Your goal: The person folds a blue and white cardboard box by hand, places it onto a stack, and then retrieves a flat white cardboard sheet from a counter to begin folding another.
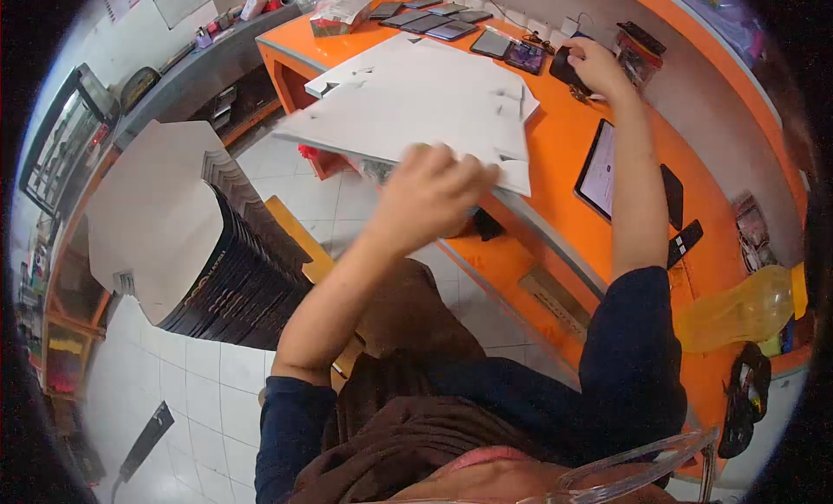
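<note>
A white die-cut cardboard sheet (pixel 434 100) lies on top of another white sheet at the near edge of the orange desk, and its left corner sticks out past the desk. My left hand (pixel 431 191) is closed at the near edge of the top sheet, with curled fingers slightly blurred. Across the desk, my right hand (pixel 599 68) has its fingers closed on a small dark object (pixel 566 70), whose kind I cannot make out. To the left stands a tall stack of cardboard blanks (pixel 156 213), pale on top with dark printed edges.
Several phones and tablets (pixel 425 24) line the back of the orange desk (pixel 555 170). A lit tablet (pixel 597 170) lies under my right forearm, near a dark remote (pixel 685 243). A yellow translucent bottle (pixel 737 313) lies at the right. White floor tiles (pixel 204 408) show below.
</note>
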Demonstrator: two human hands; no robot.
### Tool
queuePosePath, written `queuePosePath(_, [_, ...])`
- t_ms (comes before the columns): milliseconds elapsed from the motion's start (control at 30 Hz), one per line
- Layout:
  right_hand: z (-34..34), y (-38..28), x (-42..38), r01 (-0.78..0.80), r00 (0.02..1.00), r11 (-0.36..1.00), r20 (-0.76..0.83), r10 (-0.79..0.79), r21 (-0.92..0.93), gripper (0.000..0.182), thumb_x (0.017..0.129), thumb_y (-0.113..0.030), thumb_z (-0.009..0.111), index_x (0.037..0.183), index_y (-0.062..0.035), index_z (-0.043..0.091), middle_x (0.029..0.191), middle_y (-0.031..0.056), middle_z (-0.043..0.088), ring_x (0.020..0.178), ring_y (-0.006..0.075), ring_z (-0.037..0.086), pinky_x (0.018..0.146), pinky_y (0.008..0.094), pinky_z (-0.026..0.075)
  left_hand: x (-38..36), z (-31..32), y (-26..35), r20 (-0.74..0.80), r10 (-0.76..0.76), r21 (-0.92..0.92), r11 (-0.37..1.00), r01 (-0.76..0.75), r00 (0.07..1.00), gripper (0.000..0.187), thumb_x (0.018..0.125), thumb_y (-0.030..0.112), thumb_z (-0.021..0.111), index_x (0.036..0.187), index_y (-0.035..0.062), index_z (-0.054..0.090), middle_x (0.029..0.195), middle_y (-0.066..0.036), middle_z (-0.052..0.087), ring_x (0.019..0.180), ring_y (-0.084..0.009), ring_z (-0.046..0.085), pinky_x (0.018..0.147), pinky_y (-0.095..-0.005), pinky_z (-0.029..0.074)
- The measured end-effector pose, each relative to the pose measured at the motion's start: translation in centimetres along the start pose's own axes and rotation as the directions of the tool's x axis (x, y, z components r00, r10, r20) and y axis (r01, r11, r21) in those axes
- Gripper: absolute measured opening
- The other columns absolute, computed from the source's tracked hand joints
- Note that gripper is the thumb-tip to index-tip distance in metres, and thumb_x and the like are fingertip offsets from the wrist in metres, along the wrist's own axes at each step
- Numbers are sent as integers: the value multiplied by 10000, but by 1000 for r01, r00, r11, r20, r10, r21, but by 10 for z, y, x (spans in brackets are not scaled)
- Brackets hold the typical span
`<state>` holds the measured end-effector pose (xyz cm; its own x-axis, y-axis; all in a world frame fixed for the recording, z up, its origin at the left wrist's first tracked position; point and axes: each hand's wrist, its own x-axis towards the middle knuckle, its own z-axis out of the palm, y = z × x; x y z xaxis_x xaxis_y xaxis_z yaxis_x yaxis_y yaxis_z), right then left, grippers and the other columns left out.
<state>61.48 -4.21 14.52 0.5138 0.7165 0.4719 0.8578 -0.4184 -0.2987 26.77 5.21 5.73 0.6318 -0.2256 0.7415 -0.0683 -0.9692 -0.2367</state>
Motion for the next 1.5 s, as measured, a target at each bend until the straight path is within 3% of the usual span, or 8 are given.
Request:
queuePosePath(133, [-42, -70, -35, -14, 927, 961, 365, -91, 275, 352, 872, -170, 601, 1186, -15, 568, 1028, 121, 648, 933, 174, 631, 797, 273, 476, 10, 35, 19, 156, -55, 1, 998, 56, 986, 493, 676, 178, 708, 1153, 131, 588, 1014, -5, 540, 939, -184, 500, 810, -345, 403])
queuePosePath(233, [-49, -102, -60, 249, 858, 952, 415, -302, 176, 363, 855, -226, 638, 1147, -18, 588, 1000, 119, 654, 851, 184, 641, 743, 281, 486, 14, 32, 25, 110, -165, -75, 982, 174, 980, 593, 629, 244, 774, 1167, 121, 556, 1086, -46, 530, 1026, -239, 488, 897, -385, 383])
queuePosePath(500, [-23, -130, -96, 307, 630, 936, 774, -64, -173, 715, 594, -455, 818, 1105, -32, 552, 956, 142, 630, 901, 291, 612, 745, 376, 482, -56, -36, -84, 231, -548, 5, 827, 562, 804, 739, 559, 274, 850, 1182, 82, 501, 1183, -139, 486, 1116, -350, 457, 935, -470, 385])
queuePosePath(633, [1, -114, -117, 218, 755, 957, 655, -41, -192, 683, 598, -443, 817, 1057, -10, 553, 1068, 173, 531, 999, 316, 538, 837, 362, 447, -64, -33, -106, 394, -596, -151, 709, 689, 699, 641, 576, 274, 838, 1094, 53, 533, 1102, -128, 496, 1105, -344, 469, 880, -463, 431])
queuePosePath(1033, [7, -104, -140, 259, 920, 952, 340, -194, -160, 426, 655, -203, 717, 1008, -20, 563, 1045, 137, 491, 1061, 304, 490, 867, 365, 434, -53, -44, -80, 194, -431, 116, 902, 416, 881, 338, 601, 233, 808, 868, 73, 676, 983, -55, 502, 1004, -251, 490, 855, -406, 389])
queuePosePath(1167, [16, -120, -153, 277, 946, 874, 271, -175, -401, 488, 642, -160, 704, 1087, -28, 553, 1084, 128, 514, 1057, 300, 502, 887, 392, 431, -53, -42, -76, 210, -433, 138, 901, 412, 876, 330, 613, 229, 800, 895, 93, 696, 997, -47, 492, 1009, -240, 479, 873, -401, 372])
queuePosePath(1333, [38, -131, -150, 628, 777, 760, 83, -624, -168, 557, 676, -102, 678, 1201, -21, 507, 1199, 142, 517, 1083, 299, 507, 921, 413, 424, -51, -46, -66, 194, -451, 225, 885, 408, 871, 408, 619, 246, 795, 977, 85, 681, 1029, -58, 492, 1031, -246, 477, 919, -412, 358])
queuePosePath(1500, [59, -134, -137, 650, 751, 753, 239, -616, -99, 402, 712, -118, 660, 1089, -27, 557, 1068, 136, 566, 997, 287, 546, 866, 398, 449, -20, -28, -47, 154, -275, 73, 961, 267, 949, 411, 669, 226, 743, 1016, 37, 629, 1054, -89, 541, 1036, -281, 509, 922, -425, 395])
